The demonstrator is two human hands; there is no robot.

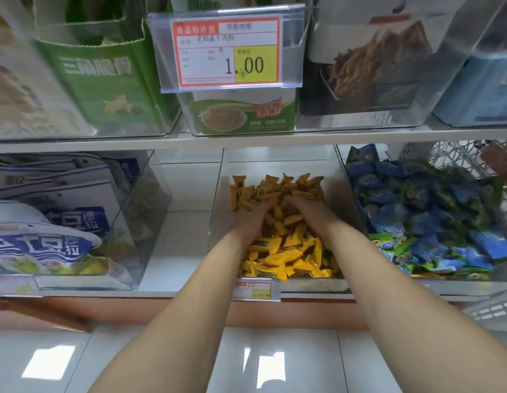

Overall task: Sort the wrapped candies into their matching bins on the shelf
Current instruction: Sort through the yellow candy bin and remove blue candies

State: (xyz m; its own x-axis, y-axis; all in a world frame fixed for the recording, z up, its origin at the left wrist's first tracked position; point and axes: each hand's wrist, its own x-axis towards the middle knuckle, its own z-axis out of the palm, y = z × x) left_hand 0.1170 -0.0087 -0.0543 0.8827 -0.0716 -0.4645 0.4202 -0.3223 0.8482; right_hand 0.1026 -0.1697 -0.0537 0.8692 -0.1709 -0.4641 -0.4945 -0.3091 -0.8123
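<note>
Our left hand (pixel 253 215) and right hand (pixel 307 212) were sunk side by side among yellow candies (pixel 286 251) in the middle bin (pixel 309 286). We couldn't tell whether they gripped any. We judged this a drop-off. Next we should withdraw without spilling into the blue candies (pixel 416 217).

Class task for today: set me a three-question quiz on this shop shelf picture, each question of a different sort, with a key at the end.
1. Multiple choice: the left hand and the right hand reach into the clear bin that holds: A. yellow candies; B. white bags; C. cardboard boxes.
2. True or false: the large price tag above the upper shelf reads 1.00.
3. Fill in: the blue and green candies lie to the ___ of the yellow candies.
Key: 1 A; 2 true; 3 right.
</note>
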